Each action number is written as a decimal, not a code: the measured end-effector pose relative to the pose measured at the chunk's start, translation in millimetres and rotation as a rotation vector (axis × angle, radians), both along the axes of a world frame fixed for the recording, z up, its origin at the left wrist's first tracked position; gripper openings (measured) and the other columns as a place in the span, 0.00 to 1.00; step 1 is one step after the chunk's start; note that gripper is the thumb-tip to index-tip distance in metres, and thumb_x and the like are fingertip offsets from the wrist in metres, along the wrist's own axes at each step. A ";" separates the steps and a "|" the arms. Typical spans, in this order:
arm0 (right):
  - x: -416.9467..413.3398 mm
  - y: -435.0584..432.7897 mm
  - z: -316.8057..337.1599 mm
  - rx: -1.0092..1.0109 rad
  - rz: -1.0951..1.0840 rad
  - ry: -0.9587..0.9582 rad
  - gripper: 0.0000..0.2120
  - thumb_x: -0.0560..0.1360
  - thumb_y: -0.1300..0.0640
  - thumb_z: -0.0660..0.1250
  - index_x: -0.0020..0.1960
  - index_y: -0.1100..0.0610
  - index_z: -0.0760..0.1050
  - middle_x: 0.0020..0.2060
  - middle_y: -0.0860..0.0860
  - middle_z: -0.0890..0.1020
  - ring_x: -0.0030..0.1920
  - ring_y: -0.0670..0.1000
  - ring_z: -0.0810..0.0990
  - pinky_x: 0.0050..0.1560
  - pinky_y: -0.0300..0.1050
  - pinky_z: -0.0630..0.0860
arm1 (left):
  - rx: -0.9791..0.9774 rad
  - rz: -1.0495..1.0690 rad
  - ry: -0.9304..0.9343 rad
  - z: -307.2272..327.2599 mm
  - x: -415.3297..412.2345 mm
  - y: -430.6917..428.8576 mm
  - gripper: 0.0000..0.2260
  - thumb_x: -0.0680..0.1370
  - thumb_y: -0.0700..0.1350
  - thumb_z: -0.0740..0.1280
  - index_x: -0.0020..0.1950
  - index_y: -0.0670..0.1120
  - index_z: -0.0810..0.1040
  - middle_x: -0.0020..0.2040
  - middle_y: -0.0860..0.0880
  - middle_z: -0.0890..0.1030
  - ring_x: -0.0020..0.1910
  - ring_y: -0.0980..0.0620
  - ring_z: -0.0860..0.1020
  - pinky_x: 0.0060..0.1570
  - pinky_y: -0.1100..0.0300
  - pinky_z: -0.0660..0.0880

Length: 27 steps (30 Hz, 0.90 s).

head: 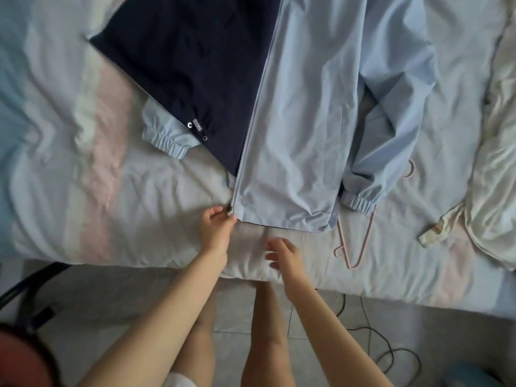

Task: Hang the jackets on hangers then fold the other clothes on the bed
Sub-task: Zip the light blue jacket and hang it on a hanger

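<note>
Light blue jacket (301, 121) lies flat on the bed (139, 213), hem toward the person. One front panel is flipped open, showing the navy lining (190, 65). The left hand (216, 224) pinches the bottom end of the zipper (245, 152) right at the hem corner, probably to keep that edge taut and line up the front before hanging. The right hand (283, 254) is just off the hem over the sheet, fingers loosely spread and gripping nothing; it's blurred, likely heading in to help with the zipper. A pink hanger (363, 238) lies beside the hem on the right, its upper part tucked under the jacket's sleeve, so it's within reach for the hanging step, which isn't done yet. A pink hook (410, 170) pokes out by the same sleeve; can't tell if it's this hanger or a second one. Counts: one jacket, two elastic cuffs showing (left one (167, 142), right one (360, 203)), one sure hanger, and one cream garment (491, 152) bunched at the right of the bed, unfolded. Cables (391, 356) run over the tiled floor below.
</note>
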State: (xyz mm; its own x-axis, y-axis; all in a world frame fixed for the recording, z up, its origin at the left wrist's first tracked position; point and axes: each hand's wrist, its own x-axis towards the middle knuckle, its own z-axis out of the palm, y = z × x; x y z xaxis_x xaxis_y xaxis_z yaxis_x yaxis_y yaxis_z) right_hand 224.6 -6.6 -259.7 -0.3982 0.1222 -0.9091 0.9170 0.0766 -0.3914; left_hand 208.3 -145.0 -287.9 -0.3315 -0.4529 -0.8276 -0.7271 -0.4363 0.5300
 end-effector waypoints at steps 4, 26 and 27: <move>-8.2 -26.3 -2.1 -0.393 -0.368 -0.174 0.16 0.79 0.47 0.60 0.57 0.57 0.76 0.50 0.50 0.82 0.49 0.48 0.80 0.50 0.41 0.75 | -0.006 -0.206 0.124 21.7 0.0 5.0 0.12 0.74 0.33 0.68 0.54 0.46 0.78 0.48 0.49 0.82 0.45 0.55 0.79 0.48 0.65 0.76; -42.1 -50.8 25.5 -0.396 -0.168 -0.042 0.07 0.75 0.54 0.69 0.51 0.55 0.80 0.39 0.43 0.81 0.43 0.42 0.78 0.46 0.37 0.71 | -0.598 -0.624 0.495 63.7 -6.3 -32.4 0.03 0.71 0.40 0.74 0.42 0.47 0.81 0.47 0.52 0.76 0.49 0.62 0.75 0.43 0.68 0.72; -42.2 -52.1 26.6 -0.382 -0.192 -0.027 0.06 0.75 0.54 0.69 0.50 0.55 0.79 0.38 0.44 0.81 0.42 0.42 0.78 0.46 0.37 0.70 | -0.655 -0.669 0.531 65.4 -3.4 -32.3 0.02 0.71 0.42 0.73 0.42 0.46 0.82 0.48 0.51 0.75 0.47 0.63 0.74 0.42 0.69 0.71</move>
State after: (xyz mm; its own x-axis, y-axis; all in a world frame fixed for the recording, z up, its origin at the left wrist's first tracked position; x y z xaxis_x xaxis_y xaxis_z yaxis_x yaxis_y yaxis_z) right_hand 182.4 -58.7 -233.0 -0.3763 -0.1557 -0.9133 0.9109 -0.2420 -0.3341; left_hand 204.9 -177.2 -222.4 -0.9220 -0.3490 -0.1675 -0.3212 0.4484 0.8341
